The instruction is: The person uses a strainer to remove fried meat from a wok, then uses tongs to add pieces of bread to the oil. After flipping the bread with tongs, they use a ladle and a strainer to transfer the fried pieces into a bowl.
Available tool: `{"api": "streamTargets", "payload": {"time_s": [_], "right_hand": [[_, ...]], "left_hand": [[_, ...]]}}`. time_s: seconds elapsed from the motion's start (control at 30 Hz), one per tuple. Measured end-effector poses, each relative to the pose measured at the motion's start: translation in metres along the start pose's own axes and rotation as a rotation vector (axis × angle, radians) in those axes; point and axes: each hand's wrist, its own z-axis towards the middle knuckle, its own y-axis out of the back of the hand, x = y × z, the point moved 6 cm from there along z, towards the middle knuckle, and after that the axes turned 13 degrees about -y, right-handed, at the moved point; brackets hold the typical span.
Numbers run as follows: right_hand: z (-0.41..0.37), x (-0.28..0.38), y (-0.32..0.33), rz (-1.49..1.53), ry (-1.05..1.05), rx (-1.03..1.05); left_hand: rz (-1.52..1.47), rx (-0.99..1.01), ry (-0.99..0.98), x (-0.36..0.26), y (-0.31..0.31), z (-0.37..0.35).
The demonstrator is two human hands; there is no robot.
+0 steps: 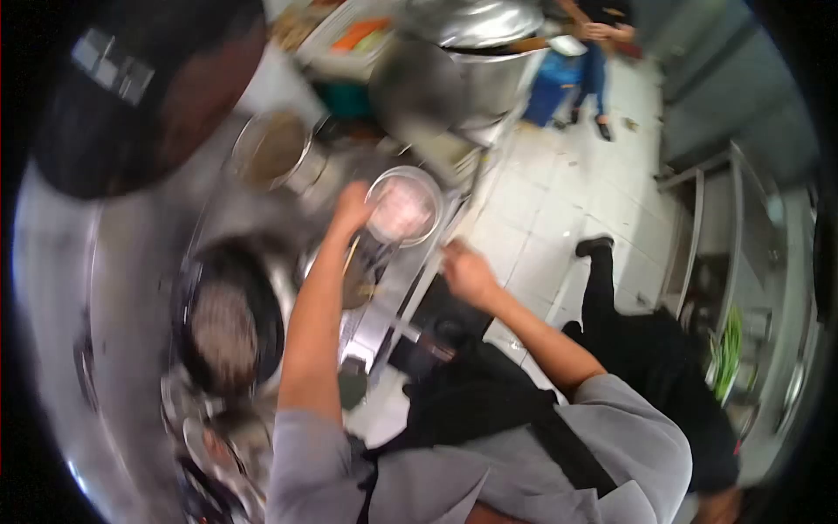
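Note:
A round, pale container point(434, 229) with pinkish, blurred contents stands at the counter's edge. My left hand point(353, 206) is at its left rim with the fingers closed there; motion blur softens the grip. Beneath my left wrist shows a thin yellowish stick point(352, 253), apart from the fingers as far as I can see. My right hand point(470, 274) is curled into a fist beyond the counter's edge, to the right of and below the container. Its palm side is hidden, so anything inside cannot be made out.
A dark wok point(196, 288) sits on the steel range at left, near a round strainer or pot point(272, 148). Behind is a large lidded pot point(497, 83). Two people are nearby: one in black point(655, 358) close at right, another point(602, 31) farther along the tiled floor point(559, 175).

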Motion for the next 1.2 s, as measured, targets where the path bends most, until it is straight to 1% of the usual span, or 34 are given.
{"api": "streamTargets", "payload": {"time_s": [0.03,0.07,0.1,0.17,0.27,0.33,0.37,0.4,0.47,0.5,0.53,0.57,0.6,0.67,0.7,0.73,0.77,0.8,0.87,0.97,1.0,1.07,1.1,1.13,1.2], "right_hand": [[0.004,0.018,0.003,0.028,0.049,-0.027],[0.005,0.030,-0.001,0.056,0.092,-0.049],[0.006,0.049,0.001,0.061,0.179,-0.079],[0.007,0.076,-0.010,0.021,0.233,-0.029],[0.009,0.113,-0.035,-0.088,0.450,-0.071],[0.017,0.122,-0.071,-0.311,0.386,0.072],[0.025,0.122,-0.092,-0.366,0.417,0.067],[0.033,0.121,-0.113,-0.419,0.450,0.061],[0.040,0.124,-0.128,-0.714,0.384,0.180],[0.064,0.107,-0.156,-0.834,0.208,0.393],[0.073,0.096,-0.165,-0.806,0.151,0.497],[0.076,0.097,-0.161,-0.829,0.219,0.533],[0.076,0.101,-0.153,-0.855,0.282,0.573],[0.066,0.121,-0.120,-0.905,0.306,0.507],[0.062,0.130,-0.102,-0.952,0.355,0.431],[0.056,0.136,-0.083,-1.000,0.403,0.364],[0.056,0.139,-0.065,-1.020,0.404,0.343],[0.050,0.146,-0.047,-1.039,0.402,0.326],[0.018,0.198,0.007,-0.955,0.483,0.260],[-0.027,0.251,0.042,-0.770,0.425,0.333],[-0.046,0.269,0.040,-0.735,0.474,0.369],[-0.096,0.305,0.029,-0.670,0.571,0.445],[-0.124,0.326,0.018,-0.681,0.551,0.507],[-0.135,0.324,-0.003,-0.646,0.675,0.545],[-0.170,0.340,-0.034,-0.653,0.826,0.547]], "left_hand": [[0.054,-0.055,0.031,-0.012,0.011,-0.002],[0.007,-0.107,0.113,-0.025,0.027,-0.008],[-0.040,-0.156,0.123,-0.030,0.040,-0.015],[-0.386,-0.148,0.303,-0.052,0.075,-0.049],[-0.684,-0.306,0.295,-0.053,0.109,-0.113],[-0.890,-0.440,0.372,-0.046,0.117,-0.174],[-0.978,-0.523,0.411,-0.048,0.121,-0.205],[-1.021,-0.599,0.439,-0.045,0.122,-0.246],[-1.113,-0.776,0.468,-0.035,0.103,-0.327],[-1.168,-0.871,0.470,-0.034,0.092,-0.365],[-1.218,-0.922,0.547,-0.050,0.091,-0.399],[-1.278,-0.969,0.626,-0.067,0.087,-0.432],[-1.270,-1.015,0.651,-0.073,0.076,-0.465],[-1.272,-1.136,0.712,-0.082,0.059,-0.530],[-1.282,-1.209,0.758,-0.090,0.050,-0.559],[-1.295,-1.275,0.745,-0.083,0.026,-0.590],[-1.282,-1.347,0.774,-0.089,0.017,-0.613],[-1.276,-1.390,0.777,-0.096,0.013,-0.625],[-1.268,-1.448,0.763,-0.098,0.004,-0.638],[-1.260,-1.468,0.754,-0.099,0.006,-0.642],[-1.229,-1.505,0.749,-0.097,0.008,-0.643],[-1.178,-1.498,0.665,-0.091,0.011,-0.641],[-1.150,-1.496,0.627,-0.088,0.013,-0.640],[-1.133,-1.476,0.612,-0.083,0.013,-0.638],[-1.094,-1.417,0.607,-0.086,0.024,-0.636]]}}
